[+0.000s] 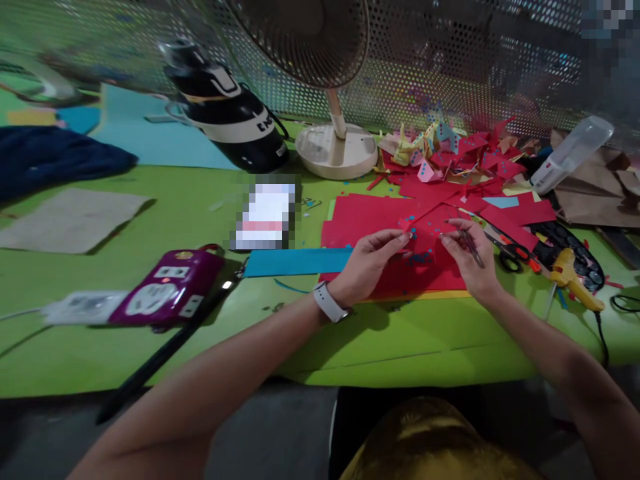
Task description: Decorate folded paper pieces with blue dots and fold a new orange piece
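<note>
My left hand (367, 263), with a white watch band on the wrist, is closed in a pinch above the red paper sheets (345, 220). A small red paper piece with blue dots (407, 225) shows at its fingertips; its full shape is hard to make out against the red behind it. To the right, my right hand (470, 257) is closed around slim metal tweezers (473, 250), its fingertips a short gap away from the left ones. Several tiny blue paper dots (420, 258) lie scattered on the red paper between and below the hands.
A blue paper strip (295, 262) lies left of the hands, near a phone (265, 217) and purple power strip (170, 287). Behind stand a fan (337, 150) and bottle (235, 120). Folded paper cranes (450, 150) are heaped behind; scissors (513, 257) and a yellow glue gun (567, 277) lie right.
</note>
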The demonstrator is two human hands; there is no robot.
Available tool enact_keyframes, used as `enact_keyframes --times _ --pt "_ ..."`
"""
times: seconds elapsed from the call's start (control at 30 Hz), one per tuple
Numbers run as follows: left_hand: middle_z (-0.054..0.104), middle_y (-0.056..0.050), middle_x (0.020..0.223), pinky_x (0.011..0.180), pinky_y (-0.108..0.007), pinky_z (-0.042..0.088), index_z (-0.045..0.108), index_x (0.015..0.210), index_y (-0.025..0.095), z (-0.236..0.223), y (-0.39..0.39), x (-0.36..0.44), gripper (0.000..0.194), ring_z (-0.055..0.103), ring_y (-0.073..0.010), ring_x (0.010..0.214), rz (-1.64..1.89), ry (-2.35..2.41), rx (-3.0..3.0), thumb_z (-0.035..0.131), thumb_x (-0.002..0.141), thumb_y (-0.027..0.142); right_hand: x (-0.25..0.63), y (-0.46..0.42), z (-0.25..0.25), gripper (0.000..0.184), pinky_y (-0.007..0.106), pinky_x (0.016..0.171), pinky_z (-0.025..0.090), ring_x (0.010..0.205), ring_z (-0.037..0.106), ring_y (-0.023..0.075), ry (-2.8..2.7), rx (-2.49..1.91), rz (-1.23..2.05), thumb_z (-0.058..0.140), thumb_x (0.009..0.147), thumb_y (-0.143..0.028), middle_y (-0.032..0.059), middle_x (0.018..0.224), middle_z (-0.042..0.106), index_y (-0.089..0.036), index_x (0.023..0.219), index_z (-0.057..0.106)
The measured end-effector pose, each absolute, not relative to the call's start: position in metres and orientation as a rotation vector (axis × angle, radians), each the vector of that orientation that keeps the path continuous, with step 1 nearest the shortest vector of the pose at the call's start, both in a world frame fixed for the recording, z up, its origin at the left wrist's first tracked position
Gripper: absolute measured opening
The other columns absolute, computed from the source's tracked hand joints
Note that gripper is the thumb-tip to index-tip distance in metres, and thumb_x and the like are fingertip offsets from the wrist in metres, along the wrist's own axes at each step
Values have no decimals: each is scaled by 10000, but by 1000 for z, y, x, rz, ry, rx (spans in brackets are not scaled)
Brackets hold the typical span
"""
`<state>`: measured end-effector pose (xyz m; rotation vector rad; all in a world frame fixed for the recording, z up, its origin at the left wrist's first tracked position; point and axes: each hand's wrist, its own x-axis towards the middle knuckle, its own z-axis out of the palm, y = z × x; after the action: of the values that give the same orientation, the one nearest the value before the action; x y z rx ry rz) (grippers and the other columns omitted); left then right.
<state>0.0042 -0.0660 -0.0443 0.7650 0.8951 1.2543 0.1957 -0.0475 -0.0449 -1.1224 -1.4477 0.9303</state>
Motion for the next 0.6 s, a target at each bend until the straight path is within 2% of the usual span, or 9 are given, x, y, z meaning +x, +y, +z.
enact_keyframes --times 0.13,0.33,0.43,0.6 --pt "753 -8 884 801 -291 551 773 803 212 -48 -65 4 308 661 -137 812 1242 893 783 891 629 437 196 -47 -46 331 374 865 561 860 690 180 -1471 -1129 912 705 833 -423 9 873 693 -254 1098 601" --pt "752 -15 874 742 -250 530 779 837 204 -47 -65 1 332 657 -135 808 1202 929 764 888 637 446 206 -50 -31 375 436 998 510 1019 672 207 -1512 -1012 645 449 983 -540 33 1080 703 -338 1223 654" --pt "741 -12 863 756 -244 535 778 827 197 -43 -65 0 338 654 -130 807 1193 896 765 896 633 447 208 -60 -21 380 436 926 552 913 701 209 -1590 -955 574 442 989 -535 22 992 738 -347 1192 702" --pt "731 -9 855 737 -255 546 775 828 201 -43 -65 -1 348 660 -139 793 1210 891 768 903 624 451 203 -73 -12 280 372 752 628 781 749 196 -1693 -983 608 657 904 -405 14 945 793 -312 1158 732"
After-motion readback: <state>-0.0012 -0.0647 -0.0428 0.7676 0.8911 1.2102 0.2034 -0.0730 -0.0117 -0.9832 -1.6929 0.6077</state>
